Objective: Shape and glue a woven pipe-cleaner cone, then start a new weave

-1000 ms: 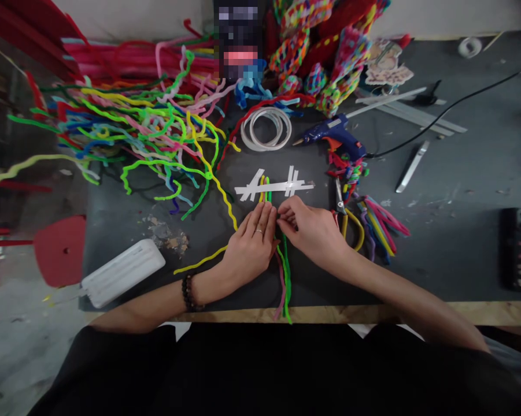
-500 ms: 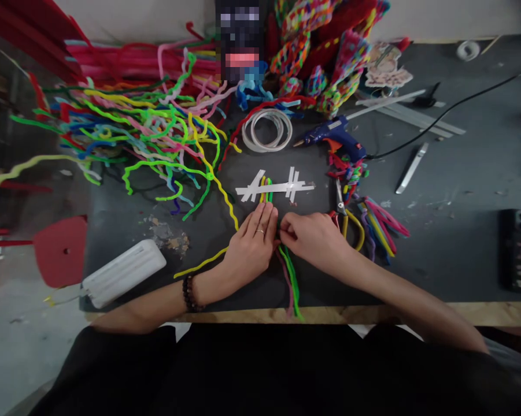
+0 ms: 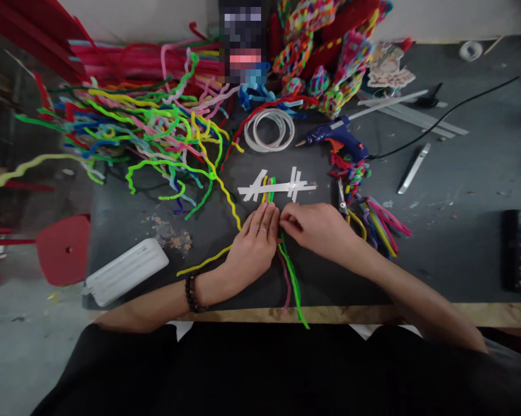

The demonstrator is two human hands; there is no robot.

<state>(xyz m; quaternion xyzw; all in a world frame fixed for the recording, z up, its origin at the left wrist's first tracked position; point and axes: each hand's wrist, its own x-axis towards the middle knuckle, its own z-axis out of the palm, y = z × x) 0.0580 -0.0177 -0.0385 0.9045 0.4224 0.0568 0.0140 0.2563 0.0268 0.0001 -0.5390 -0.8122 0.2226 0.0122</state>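
Note:
My left hand (image 3: 255,240) lies flat, palm down and fingers stretched, over a few fuzzy pipe cleaners. Past its fingertips, yellow, pink and green pipe cleaners (image 3: 272,189) run side by side under white tape strips (image 3: 280,187) stuck to the table. Below the hand hang a bright green pipe cleaner (image 3: 295,283) and a pink one (image 3: 286,283). A yellow one (image 3: 206,263) sticks out to the left. My right hand (image 3: 307,225) is closed in a pinch just right of the left fingers, close to a dark green strand (image 3: 285,245). What its fingertips hold is hidden.
A tangle of pipe cleaners (image 3: 151,127) covers the back left. A tape roll (image 3: 269,130), a blue glue gun (image 3: 336,136) with a black cord, scissors (image 3: 342,199) and a snap-off knife (image 3: 414,169) lie behind and right. A white power strip-like box (image 3: 128,271) sits front left.
The hanging ends of the green and pink pipe cleaners have shifted slightly. My right hand has moved a little and covers more of the scissors' handles. My left hand stays pressed flat.

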